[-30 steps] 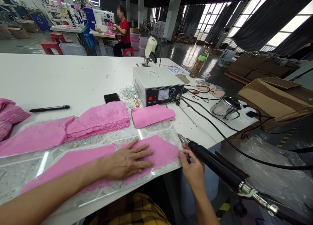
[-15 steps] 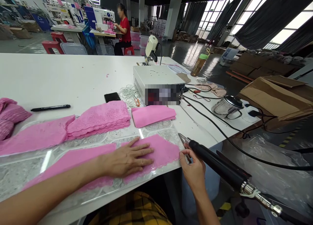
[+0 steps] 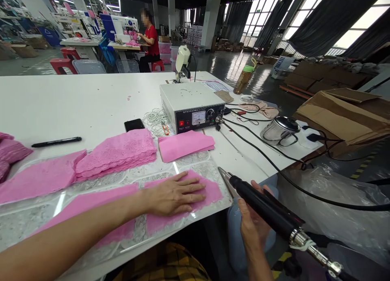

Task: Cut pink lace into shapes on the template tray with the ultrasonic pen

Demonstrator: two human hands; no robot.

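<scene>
Left hand: spread flat on pink cloth, near side of table. Right hand: gone from cloth's edge, leaving it free, to behind black tool; grip partly hidden, cannot tell.

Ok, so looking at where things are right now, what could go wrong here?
The black tool has its pointed metal tip beside the pink piece, so the fabric might snag if it shifts.

The right hand is close against the tool and partly hidden by it, so a bump could jolt the tip.

A glass mug stands near the table's edge with cables close by; a tug on those might tip it.
</scene>
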